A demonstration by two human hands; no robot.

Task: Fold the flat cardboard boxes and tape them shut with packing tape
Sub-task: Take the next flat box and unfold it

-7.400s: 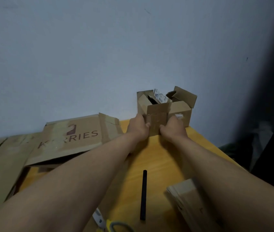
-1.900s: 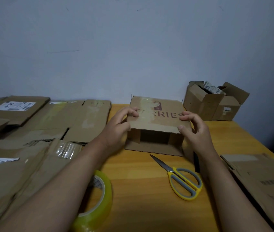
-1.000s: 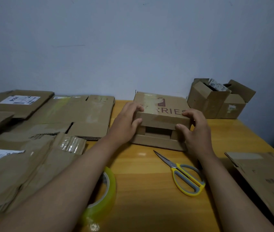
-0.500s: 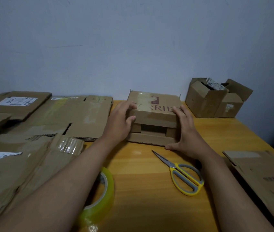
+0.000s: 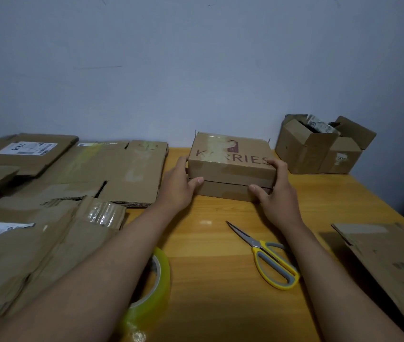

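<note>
A person sits at a wooden table [image 5: 220, 267] set against a pale wall. Both hands clasp a small folded box [image 5: 230, 166] that rests near the table's far edge, about midway along it. The box is printed with dark red letters and its front flap is folded down over its lower front wall.

The left hand [image 5: 176, 186] curls around the box's left front corner, thumb lying along the front seam, fingers wrapped out of sight behind the left side. The right hand [image 5: 276, 191] curls around the right front corner, fingers up on the lid's right edge and thumb pressing the front near the seam. Both hands grip the box.

A roll of clear tape [image 5: 154, 290] stands on edge near the table's near edge, partly hidden by the left forearm. Yellow-handled scissors [image 5: 267, 255] lie closed on the table, just beside the right forearm, tips pointing towards the box.

Flat cardboard [image 5: 97, 169] is piled across the table's left side, some sheets bearing white labels. Another flat sheet [image 5: 388, 260] lies at the right edge. In the far right corner stand two open boxes [image 5: 319, 149], touching each other.
</note>
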